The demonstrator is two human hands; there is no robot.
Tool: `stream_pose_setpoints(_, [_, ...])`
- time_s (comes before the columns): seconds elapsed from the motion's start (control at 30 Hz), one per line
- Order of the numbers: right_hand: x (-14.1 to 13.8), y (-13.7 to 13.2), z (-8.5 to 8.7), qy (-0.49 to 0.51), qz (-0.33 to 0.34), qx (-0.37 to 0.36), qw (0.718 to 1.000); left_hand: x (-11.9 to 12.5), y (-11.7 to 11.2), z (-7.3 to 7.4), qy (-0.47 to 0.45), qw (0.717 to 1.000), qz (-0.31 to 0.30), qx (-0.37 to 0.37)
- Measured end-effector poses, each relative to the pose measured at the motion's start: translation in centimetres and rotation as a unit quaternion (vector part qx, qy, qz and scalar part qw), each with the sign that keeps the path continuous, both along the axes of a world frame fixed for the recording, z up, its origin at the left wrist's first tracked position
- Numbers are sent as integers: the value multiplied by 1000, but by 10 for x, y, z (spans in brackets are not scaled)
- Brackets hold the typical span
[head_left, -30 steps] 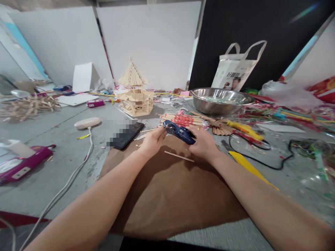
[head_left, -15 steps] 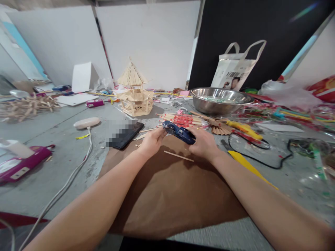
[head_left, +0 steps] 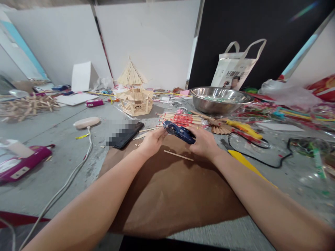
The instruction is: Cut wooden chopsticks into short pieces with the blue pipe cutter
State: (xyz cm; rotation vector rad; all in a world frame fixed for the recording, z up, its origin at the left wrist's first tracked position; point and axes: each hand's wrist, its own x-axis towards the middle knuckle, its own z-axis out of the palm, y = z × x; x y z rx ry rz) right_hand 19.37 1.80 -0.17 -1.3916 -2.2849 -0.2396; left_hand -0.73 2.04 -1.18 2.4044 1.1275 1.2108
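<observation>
Grip of the left hand [head_left: 151,142]: fingertips drawn in close together at the left end of a dark blue tool [head_left: 179,131]; can't tell if they pinch the tool or something small. Left forearm slants up from the lower left corner, wrist roughly straight, back of hand turned outward. Grip of the right hand [head_left: 205,143]: clamped on the right end of the same tool, thumb on the near side, fingers mostly hidden. Right forearm slants up from the lower right. Tool sits between both hands, left end higher, tilted down to the right, above the far part of a brown sheet [head_left: 167,202]. Rest, left to right: purple power strip [head_left: 27,162], near left; white pod-shaped device [head_left: 87,122] with cable; black phone [head_left: 127,135], partly pixelated, at the sheet's far left corner; pavilion model [head_left: 135,101] of pale sticks, beyond the phone; one thin stick [head_left: 178,155] lying on the sheet below the tool; red-marked sticks [head_left: 183,119] just past the tool; steel bowl [head_left: 220,104] behind right; pleated brown fan [head_left: 221,129], near the right hand; yellow-handled item [head_left: 244,129] right of it.
</observation>
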Motion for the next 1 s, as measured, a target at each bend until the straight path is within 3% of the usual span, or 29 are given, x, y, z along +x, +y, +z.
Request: stream_pose_setpoints(1.0, [1,-1,3,-21,-9,-30,999,1,1,0,-4,1000,-26,17])
